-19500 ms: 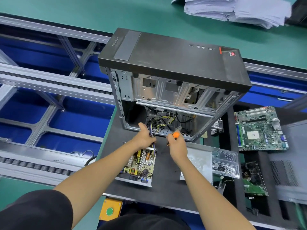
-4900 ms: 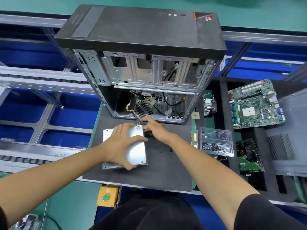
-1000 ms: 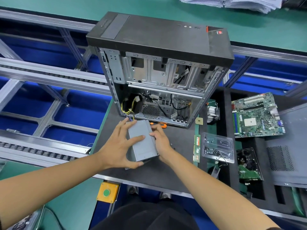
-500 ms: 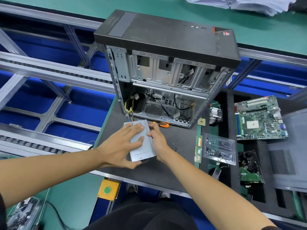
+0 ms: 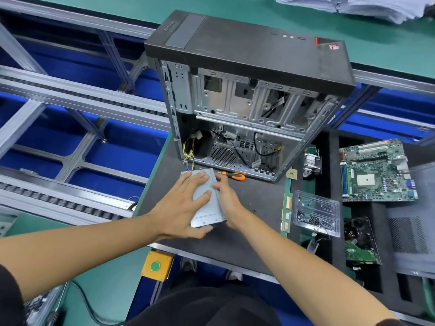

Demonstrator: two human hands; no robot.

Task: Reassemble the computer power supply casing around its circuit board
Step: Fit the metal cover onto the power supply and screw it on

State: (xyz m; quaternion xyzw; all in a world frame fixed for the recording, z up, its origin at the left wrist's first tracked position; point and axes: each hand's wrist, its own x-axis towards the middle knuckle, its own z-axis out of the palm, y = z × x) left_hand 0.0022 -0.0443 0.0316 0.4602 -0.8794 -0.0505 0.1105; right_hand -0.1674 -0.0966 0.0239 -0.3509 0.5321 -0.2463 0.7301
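The grey metal power supply casing [image 5: 208, 211] lies closed on the dark work mat [image 5: 254, 208], just in front of the open computer tower [image 5: 247, 95]. Its circuit board is hidden inside. My left hand [image 5: 181, 208] lies over the cover with fingers spread and the thumb under the near end. My right hand [image 5: 227, 198] holds the casing's right side, fingers curled along the edge. Yellow and black wires [image 5: 189, 154] run from the casing's far end into the tower.
An orange-handled screwdriver [image 5: 235, 176] lies just behind the casing by the tower's opening. To the right sit a clear screw tray [image 5: 316, 211], memory sticks [image 5: 287, 212], a heatsink [image 5: 312, 163], a motherboard [image 5: 376, 171] and a grey side panel [image 5: 414, 231]. Blue conveyor frames [image 5: 70, 128] are left.
Since a second ago both hands have stayed on the casing, shifting it slightly; my left hand now lies flatter across the cover. Earlier still, the board lay bare and the cover was separate.
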